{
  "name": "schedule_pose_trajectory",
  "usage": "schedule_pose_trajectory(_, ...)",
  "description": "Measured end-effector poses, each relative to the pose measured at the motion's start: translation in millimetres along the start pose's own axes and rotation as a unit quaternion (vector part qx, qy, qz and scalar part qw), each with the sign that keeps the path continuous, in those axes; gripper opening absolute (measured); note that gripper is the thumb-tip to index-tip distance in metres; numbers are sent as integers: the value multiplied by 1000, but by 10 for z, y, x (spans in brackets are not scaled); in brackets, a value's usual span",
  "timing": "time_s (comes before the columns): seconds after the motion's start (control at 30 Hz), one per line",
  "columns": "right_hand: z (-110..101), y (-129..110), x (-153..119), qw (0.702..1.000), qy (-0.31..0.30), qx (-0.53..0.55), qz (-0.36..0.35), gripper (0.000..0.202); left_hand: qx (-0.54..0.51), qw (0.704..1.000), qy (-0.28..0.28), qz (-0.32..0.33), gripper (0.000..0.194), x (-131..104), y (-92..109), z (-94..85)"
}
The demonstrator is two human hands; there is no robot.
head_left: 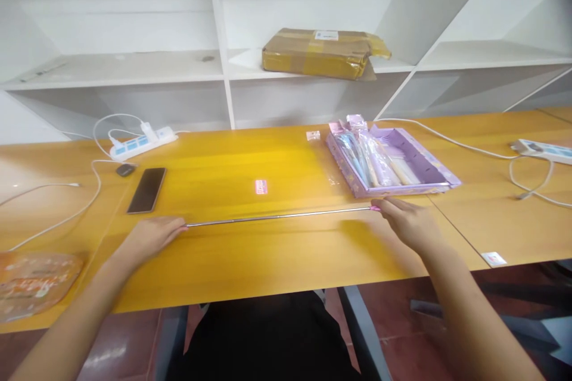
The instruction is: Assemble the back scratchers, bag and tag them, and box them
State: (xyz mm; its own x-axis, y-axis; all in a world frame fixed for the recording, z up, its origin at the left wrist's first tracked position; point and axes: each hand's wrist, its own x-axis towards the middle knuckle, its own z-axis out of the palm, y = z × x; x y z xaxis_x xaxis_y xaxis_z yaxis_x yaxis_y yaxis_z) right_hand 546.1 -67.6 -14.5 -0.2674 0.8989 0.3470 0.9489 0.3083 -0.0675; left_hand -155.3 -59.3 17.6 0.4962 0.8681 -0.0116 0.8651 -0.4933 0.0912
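Observation:
A thin silver telescopic rod (277, 216) stretches level over the yellow-orange table between my two hands. My left hand (152, 238) is closed, pinching the rod's left end. At the rod's right end is a pink tip, and my right hand (409, 223) is closed on it. Just behind my right hand stands a purple box (429, 169) with clear-wrapped, pen-like items (373, 161) in it. A small pink card (261, 187) lies behind the rod, and a dark phone (147, 190) rests behind my left hand.
White power strips (145, 144) (547, 150) with cables lie at the back left and far right. An orange packet (38, 283) is at the left front. A taped cardboard box (317, 53) sits on the white shelf (147, 68). The table's front edge runs before my lap.

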Motion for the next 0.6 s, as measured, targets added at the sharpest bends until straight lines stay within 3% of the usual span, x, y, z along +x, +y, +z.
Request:
schedule_pose_trajectory(0.17, 283, -51, -111, 992, -64, 73, 75, 31, -20, 1000, 24, -1, 46, 50, 129, 70)
schedule_pose_trajectory(0.33, 434, 98, -187, 976, -24, 139, 163, 29, -31, 999, 16, -25, 47, -60, 63, 115)
schedule_pose_trajectory(0.47, 428, 165, -52, 976, -70, 137, 152, 27, -40, 998, 18, -40, 48, -63, 16, 103)
schedule_pose_trajectory(0.6, 333, 125, 201, 987, -79, 64, 127, 33, -22, 997, 41, -58, 49, 21, -31, -70)
